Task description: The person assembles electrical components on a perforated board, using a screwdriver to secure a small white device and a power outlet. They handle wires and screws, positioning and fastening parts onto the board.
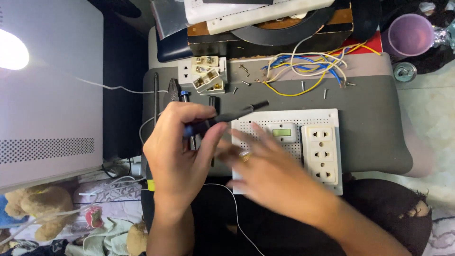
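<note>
My left hand (177, 151) grips a black tool with a blue collar (232, 115), a screwdriver by its look, held level and pointing right. My right hand (265, 168) is blurred by motion, its fingers spread flat over the left part of a white perforated panel (313, 118). A ring shows on one finger. The panel carries a small green display (284, 132) and a white block of three sockets (321, 154). It lies on a dark grey cushioned surface (369, 128).
Loose white socket parts (204, 73) and pliers (174, 90) lie behind my left hand. Several screws (303, 86) and a tangle of blue, yellow and white wires (308, 66) lie further back. A purple cup (410, 34) stands far right, a grey box (52, 118) left.
</note>
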